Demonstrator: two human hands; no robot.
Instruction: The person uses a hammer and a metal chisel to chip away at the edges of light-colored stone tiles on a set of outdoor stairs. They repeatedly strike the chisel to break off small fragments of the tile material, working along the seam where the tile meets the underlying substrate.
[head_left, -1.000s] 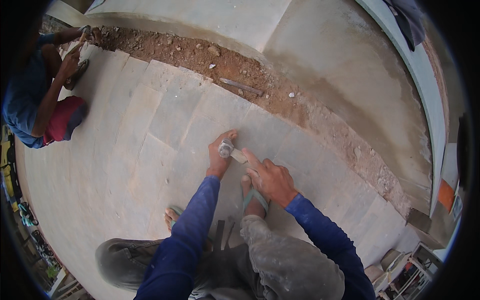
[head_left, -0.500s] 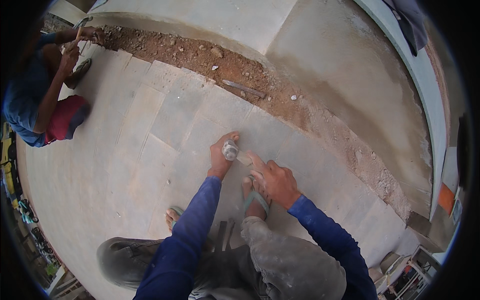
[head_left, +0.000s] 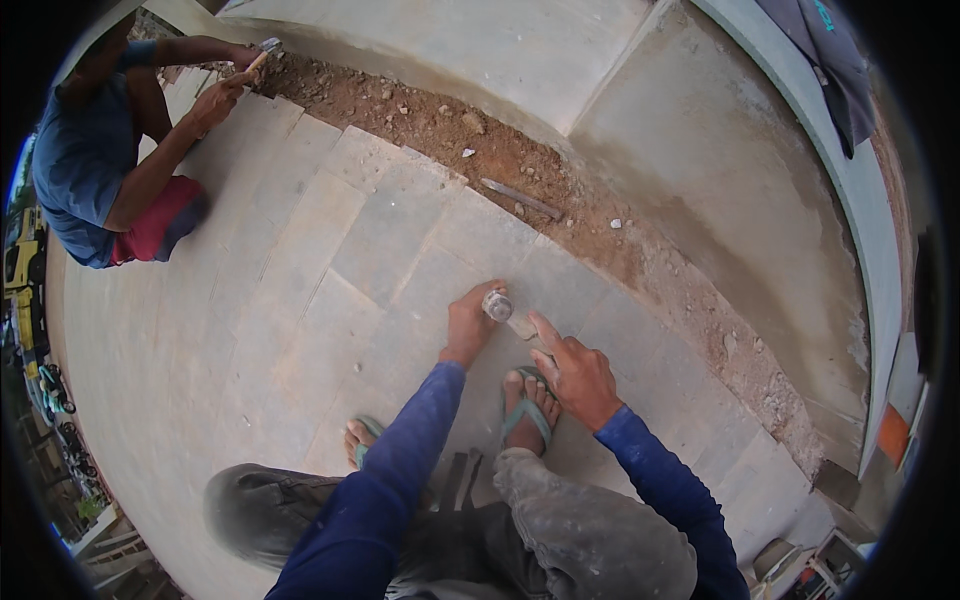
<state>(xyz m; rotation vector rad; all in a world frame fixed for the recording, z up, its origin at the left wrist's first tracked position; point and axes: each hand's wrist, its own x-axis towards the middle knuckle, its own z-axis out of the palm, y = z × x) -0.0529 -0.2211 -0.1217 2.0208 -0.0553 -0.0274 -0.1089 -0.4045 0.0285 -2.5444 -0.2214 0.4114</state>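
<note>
Underfoot, grey slabs (head_left: 385, 252) (brown-tinged), hammer (head_left: 499, 307) above; reddish soil (head_left: 432, 122) alongside.

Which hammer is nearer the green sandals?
The grey metal-headed hammer in the wearer's right hand; the other hammer is held by the co-worker, upper left.

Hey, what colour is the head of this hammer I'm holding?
The hammer head is dusty grey, seen in the head view.
</note>
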